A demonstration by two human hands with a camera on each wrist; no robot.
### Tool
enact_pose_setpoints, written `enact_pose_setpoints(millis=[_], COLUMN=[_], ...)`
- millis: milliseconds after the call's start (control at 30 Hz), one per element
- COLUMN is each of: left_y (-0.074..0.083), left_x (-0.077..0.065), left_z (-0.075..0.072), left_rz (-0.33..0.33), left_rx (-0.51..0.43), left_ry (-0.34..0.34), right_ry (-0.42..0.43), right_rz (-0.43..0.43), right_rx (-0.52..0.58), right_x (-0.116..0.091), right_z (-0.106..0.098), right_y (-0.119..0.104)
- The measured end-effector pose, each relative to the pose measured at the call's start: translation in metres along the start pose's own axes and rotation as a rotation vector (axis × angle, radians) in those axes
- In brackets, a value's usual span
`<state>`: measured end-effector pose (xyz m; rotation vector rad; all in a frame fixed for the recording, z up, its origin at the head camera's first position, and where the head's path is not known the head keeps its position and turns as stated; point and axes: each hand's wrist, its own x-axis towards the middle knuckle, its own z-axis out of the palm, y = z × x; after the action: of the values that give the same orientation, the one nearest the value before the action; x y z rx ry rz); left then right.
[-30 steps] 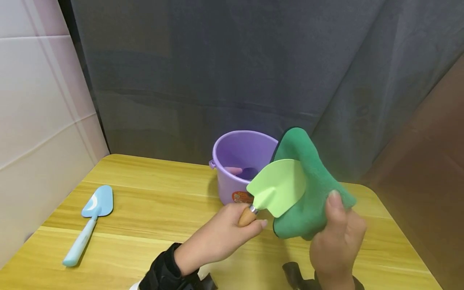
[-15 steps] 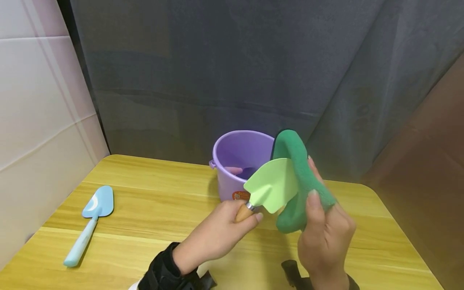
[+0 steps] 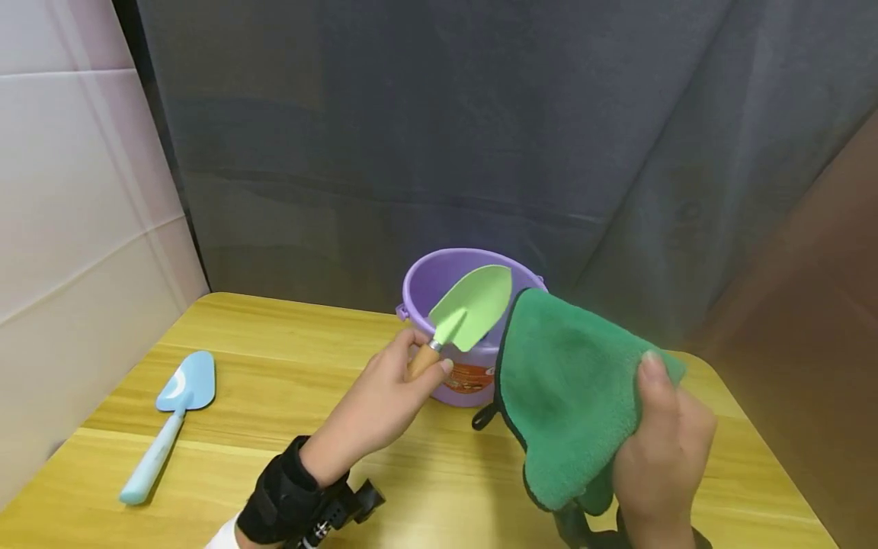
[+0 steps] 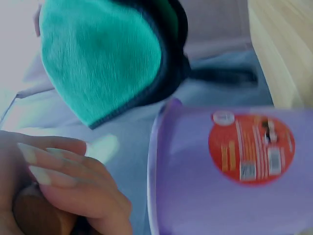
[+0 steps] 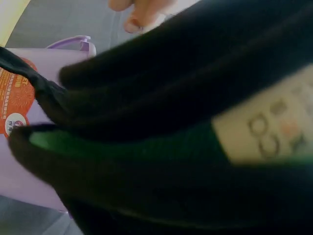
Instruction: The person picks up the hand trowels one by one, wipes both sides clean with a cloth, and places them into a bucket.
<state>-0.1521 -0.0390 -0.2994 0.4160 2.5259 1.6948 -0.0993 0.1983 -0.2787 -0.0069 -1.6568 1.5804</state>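
My left hand [image 3: 377,396] grips the wooden handle [image 3: 424,361] of a small trowel whose light green blade [image 3: 480,301] points up and to the right, in front of the bucket's opening. In the left wrist view, the fingers curl round the end of that handle [image 4: 36,210]. A green cloth [image 3: 569,389] with dark edging and a hanging loop is pinched at its right corner by my right hand [image 3: 665,450], thumb on top. Cloth and trowel are apart. The cloth's dark folds and a printed label [image 5: 269,122] fill much of the right wrist view.
Behind the hands a purple bucket [image 3: 463,393] with an orange-red label stands on the wooden table [image 3: 309,343]. A light blue trowel [image 3: 165,431] lies at the table's left. Grey fabric [image 3: 411,152] hangs along the back, and a white panel [image 3: 82,191] stands at the left.
The cloth was folded against the green trowel blade; now they are separated. My left hand has moved left and up with the trowel, and my right hand has shifted right with the cloth hanging lower.
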Motion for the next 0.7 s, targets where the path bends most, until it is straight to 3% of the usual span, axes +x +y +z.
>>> enact_pose_setpoints(millis=[167, 267, 467, 700], left_y=[0.002, 0.007, 0.015, 0.014], left_x=[0.009, 0.018, 0.042, 0.072], left_z=[-0.018, -0.026, -0.033, -0.033], left_rz=[-0.009, 0.027, 0.13, 0.238], left_rx=[0.131, 0.215, 0.334, 0.508], left_ry=[0.051, 0.094, 0.163, 0.188], right_ry=[0.031, 0.047, 0.076, 0.14], right_rz=[0.108, 0.148, 0.09, 0.084], right_rx=[0.017, 0.066, 0.119, 0.02], right_x=[0.005, 0.008, 0.012, 0.009], right_z=[-0.002, -0.005, -0.012, -0.004], right_y=[-0.006, -0.006, -0.002, -0.014])
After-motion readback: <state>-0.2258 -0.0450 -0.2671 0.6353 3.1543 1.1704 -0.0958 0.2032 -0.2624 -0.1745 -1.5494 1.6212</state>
